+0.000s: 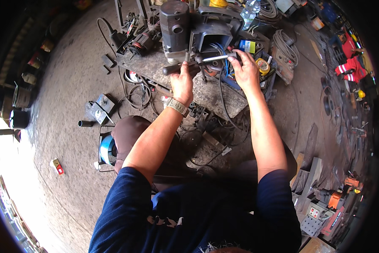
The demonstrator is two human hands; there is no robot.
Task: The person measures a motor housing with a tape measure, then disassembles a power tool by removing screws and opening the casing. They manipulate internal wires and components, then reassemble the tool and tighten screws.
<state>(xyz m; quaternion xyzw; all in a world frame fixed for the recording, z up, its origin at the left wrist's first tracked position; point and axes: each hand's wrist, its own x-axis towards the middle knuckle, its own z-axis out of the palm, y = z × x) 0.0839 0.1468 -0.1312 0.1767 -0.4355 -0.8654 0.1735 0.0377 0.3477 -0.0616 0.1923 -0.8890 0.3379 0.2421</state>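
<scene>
My left hand [182, 82] is closed around a black-handled tool [171, 70], whose thick handle points left over the metal plate [149, 67]. My right hand [246, 71] pinches the dark end of a rod with a shiny metal shaft [216, 58]. The shaft reaches left toward the tool in my left hand; whether the two touch, I cannot tell. Just beyond my hands stands a dark cylindrical motor housing [175, 26]. Beside it is an open grey machine casing [212, 34], with blue wires [219, 47] hanging from it.
A red-and-black motor part [142, 42] lies on the plate's left. Near my right hand are a yellow tape measure [263, 66] and a coiled grey cable [285, 45]. Left of my knee lies a metal box [103, 108], near a blue spool [107, 149]. Loose cables [139, 95] cross the floor.
</scene>
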